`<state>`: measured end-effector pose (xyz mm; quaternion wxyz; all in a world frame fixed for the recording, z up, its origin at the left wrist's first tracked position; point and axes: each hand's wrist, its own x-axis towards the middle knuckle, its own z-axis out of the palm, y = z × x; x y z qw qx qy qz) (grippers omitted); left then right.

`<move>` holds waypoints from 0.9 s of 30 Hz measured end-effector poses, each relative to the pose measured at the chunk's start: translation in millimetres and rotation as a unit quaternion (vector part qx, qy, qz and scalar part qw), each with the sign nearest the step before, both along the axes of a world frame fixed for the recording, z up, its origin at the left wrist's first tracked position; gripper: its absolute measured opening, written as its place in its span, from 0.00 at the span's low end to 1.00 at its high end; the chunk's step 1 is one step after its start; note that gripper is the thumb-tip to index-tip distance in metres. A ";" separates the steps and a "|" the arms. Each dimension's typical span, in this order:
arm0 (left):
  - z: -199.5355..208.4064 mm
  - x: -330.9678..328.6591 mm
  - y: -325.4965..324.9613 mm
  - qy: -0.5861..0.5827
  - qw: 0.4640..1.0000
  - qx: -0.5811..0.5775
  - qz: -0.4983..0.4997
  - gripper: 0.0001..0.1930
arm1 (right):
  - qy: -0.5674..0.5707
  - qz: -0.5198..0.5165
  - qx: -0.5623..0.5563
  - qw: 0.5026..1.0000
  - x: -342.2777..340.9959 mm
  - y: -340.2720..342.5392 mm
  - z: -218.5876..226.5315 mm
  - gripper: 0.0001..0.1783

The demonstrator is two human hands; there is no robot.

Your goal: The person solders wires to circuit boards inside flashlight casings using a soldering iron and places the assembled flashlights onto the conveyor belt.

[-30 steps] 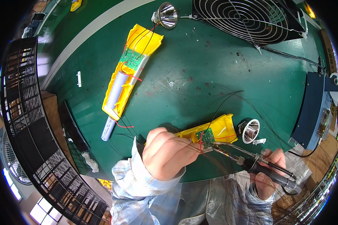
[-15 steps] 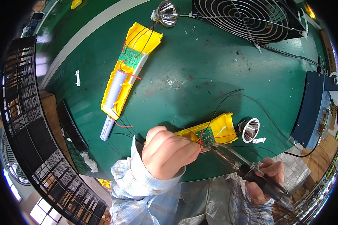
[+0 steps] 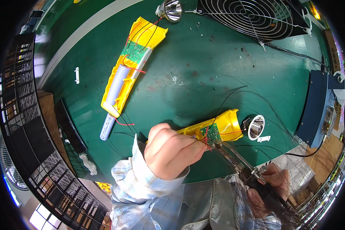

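My left hand [image 3: 174, 153] is closed in a pinch over the near yellow flashlight housing half [image 3: 230, 124]. A red wire [image 3: 207, 142] shows at its fingertips, beside a green circuit board [image 3: 213, 132]. What lies under the palm is hidden. My right hand [image 3: 272, 182] grips a soldering iron [image 3: 253, 178] with a thin metal feed tube alongside. Its tip reaches the lower edge of the board. Dark strands of hair partly cover this hand. A round reflector [image 3: 256, 127] stands at the housing's right end.
Farther left lies another yellow housing half [image 3: 157, 32] with a board, a lavender battery cell [image 3: 118, 85] and a reflector [image 3: 171, 10]. A second cell [image 3: 107, 127] pokes out below. A caged fan [image 3: 253, 17] is at the back right, a blue box [image 3: 314, 111] at the right.
The whole view has shifted slightly, so the table things sit a little higher. The soldering iron's tip has moved slightly right along the board. My left hand keeps its pinch.
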<state>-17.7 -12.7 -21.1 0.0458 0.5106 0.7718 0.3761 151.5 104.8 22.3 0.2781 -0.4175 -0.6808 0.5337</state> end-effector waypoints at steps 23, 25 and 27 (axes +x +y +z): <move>-18.4 5.1 -4.3 0.026 0.996 0.090 0.001 0.14 | -0.031 -0.018 -0.120 0.992 6.8 21.3 40.4 0.28; -15.8 5.9 -4.8 0.030 0.995 0.098 0.003 0.14 | -0.027 -0.012 -0.137 0.990 5.2 20.0 38.8 0.28; -2.4 8.6 -5.3 0.022 0.995 0.084 0.051 0.10 | -0.016 0.006 -0.144 0.989 5.5 18.6 34.4 0.27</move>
